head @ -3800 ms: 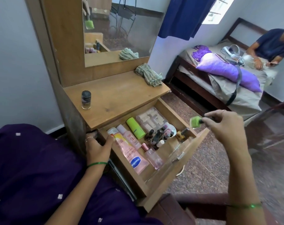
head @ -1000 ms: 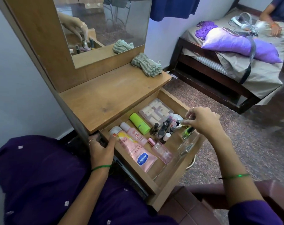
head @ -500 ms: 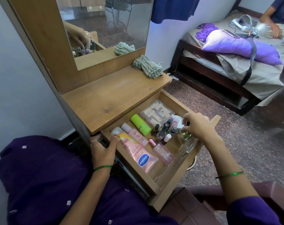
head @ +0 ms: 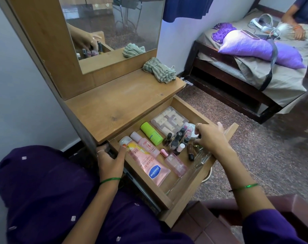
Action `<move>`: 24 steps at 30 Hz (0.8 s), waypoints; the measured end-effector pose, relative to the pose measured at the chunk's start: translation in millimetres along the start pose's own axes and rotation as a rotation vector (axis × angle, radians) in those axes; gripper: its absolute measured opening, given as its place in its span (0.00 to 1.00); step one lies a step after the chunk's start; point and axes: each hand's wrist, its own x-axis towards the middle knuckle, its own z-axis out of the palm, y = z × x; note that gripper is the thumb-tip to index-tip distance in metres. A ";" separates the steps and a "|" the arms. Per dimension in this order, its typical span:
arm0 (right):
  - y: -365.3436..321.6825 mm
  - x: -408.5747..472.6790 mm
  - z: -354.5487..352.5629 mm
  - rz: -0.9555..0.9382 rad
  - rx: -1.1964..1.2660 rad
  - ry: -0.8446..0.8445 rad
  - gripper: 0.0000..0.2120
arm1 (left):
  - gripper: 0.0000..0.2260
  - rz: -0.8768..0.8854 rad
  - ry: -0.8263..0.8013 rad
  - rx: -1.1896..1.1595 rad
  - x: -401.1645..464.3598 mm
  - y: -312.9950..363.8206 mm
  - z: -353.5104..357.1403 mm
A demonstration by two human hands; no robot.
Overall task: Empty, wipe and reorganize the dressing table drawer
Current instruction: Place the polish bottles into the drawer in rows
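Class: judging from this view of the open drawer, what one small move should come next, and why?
Probably let the right hand set its small bottle upright beside the nail polishes, then withdraw; the drawer already looks tidily refilled, and the left hand steadies its edge.

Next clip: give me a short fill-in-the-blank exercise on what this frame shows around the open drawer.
1. The crumpled checked cloth lies on the dressing table's wooden ____.
2. The pink Vaseline tube lies inside the open wooden ____.
3. The lime-green cylindrical bottle lies between the pink-capped bottle and the clear plastic ____ of small beige pieces.
4. The left hand grips the drawer's ____ side wall.

Missing words: top; drawer; box; left
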 end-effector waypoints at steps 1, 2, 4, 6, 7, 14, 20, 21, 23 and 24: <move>-0.4 -1.9 -0.6 -0.011 -0.013 0.017 0.10 | 0.29 0.001 0.000 -0.002 -0.1 0.2 0.2; -1.5 -5.2 -1.9 -0.027 -0.012 0.059 0.10 | 0.29 0.001 0.000 -0.004 -0.4 0.3 0.3; -7.3 -15.3 -5.0 -0.044 0.054 0.185 0.07 | 0.29 -0.001 0.001 -0.007 -0.3 0.1 0.2; -17.4 -26.6 -7.5 -0.017 0.146 0.210 0.03 | 0.28 0.001 0.001 -0.012 -0.6 0.9 0.3; -22.6 -30.1 -6.7 0.006 0.150 0.166 0.04 | 0.27 0.003 -0.001 -0.017 -0.7 1.3 0.3; -45.3 -25.3 -2.4 0.077 0.004 -0.212 0.03 | 0.28 0.011 -0.002 -0.020 -0.7 1.8 -0.9; -43.0 -21.0 6.9 0.141 0.003 -0.192 0.03 | 0.28 0.008 -0.001 -0.022 0.8 0.1 -1.3; -43.0 -21.5 8.4 0.139 -0.005 -0.191 0.05 | 0.28 0.011 -0.001 -0.021 0.9 0.0 -1.2; -43.1 -21.8 11.2 0.141 -0.023 -0.194 0.10 | 0.28 0.017 0.002 -0.020 1.1 -0.1 -0.8; -43.7 -22.0 11.6 0.138 -0.028 -0.196 0.10 | 0.28 0.018 0.003 -0.020 0.7 0.4 -0.7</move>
